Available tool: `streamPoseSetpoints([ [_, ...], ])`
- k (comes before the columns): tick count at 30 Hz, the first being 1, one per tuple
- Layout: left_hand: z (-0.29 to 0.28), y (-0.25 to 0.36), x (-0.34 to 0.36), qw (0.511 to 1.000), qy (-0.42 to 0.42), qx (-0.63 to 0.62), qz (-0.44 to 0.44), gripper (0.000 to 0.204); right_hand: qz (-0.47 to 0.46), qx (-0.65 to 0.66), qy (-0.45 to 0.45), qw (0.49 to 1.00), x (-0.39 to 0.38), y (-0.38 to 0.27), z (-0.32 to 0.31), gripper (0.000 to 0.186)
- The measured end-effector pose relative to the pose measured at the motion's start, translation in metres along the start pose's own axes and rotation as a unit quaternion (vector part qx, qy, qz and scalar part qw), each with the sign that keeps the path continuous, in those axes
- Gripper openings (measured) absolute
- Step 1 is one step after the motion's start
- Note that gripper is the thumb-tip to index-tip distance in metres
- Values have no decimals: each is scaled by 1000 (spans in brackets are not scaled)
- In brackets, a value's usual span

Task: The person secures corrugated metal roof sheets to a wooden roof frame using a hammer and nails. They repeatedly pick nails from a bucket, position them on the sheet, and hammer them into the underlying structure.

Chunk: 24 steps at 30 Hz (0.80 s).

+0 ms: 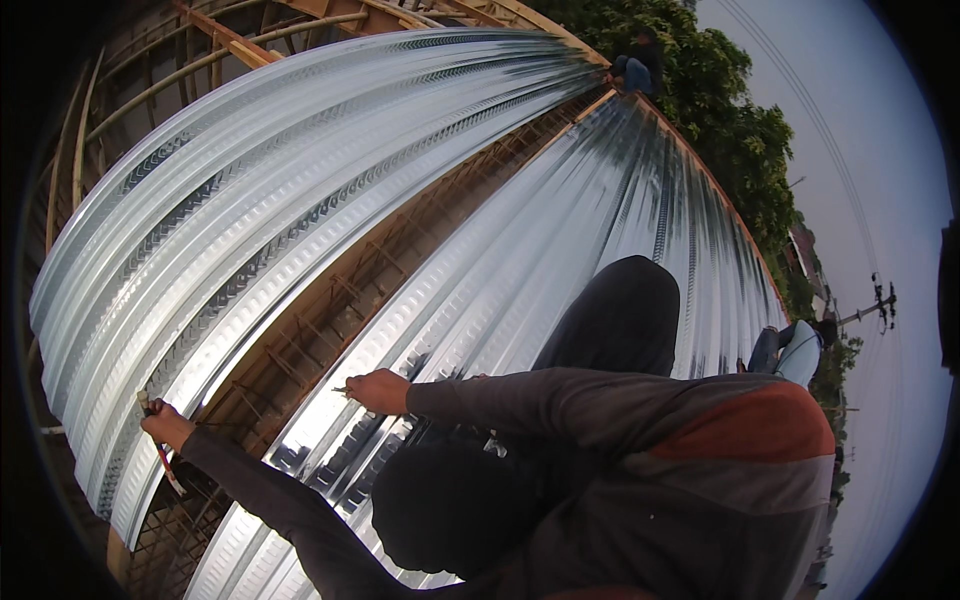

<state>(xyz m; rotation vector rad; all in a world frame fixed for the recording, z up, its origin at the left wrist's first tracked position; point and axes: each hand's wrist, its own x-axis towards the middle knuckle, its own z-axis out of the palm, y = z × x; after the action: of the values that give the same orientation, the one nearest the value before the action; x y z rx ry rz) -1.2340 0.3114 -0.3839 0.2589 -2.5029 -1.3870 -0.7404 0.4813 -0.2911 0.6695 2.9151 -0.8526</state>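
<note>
Gripping a slim tool (166, 463) in my left hand (168, 425), fingers curled firmly round its middle: pale end poking up, reddish length hanging below, right by the near end of the left metal sheet (300, 180)! And here's my right hand (380, 391), arm stretched across, fingers pinched on a small thin piece (344, 391), too tiny to make out, by the inner edge of the right metal sheet (480, 300). Whether my knuckles touch the metal, I can't tell. Between the two ribbed, shining sheets runs a long gap, brown framework (345, 285) showing through. My dark-clad knee (620, 310) is bent over the right one. Far end: a co-worker (637, 75), crouching, green trees (690, 90) alongside.
</note>
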Motion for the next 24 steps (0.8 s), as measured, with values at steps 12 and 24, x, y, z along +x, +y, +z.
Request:
streamPoseSetpoints([
  [12,-11,4,-7,1000,-9,8,5,16,4,34,0,999,-6,1,-3,27],
  [24,-98,105,-131,740,149,-538,-374,37,5,-73,-44,996,0,7,3,23],
])
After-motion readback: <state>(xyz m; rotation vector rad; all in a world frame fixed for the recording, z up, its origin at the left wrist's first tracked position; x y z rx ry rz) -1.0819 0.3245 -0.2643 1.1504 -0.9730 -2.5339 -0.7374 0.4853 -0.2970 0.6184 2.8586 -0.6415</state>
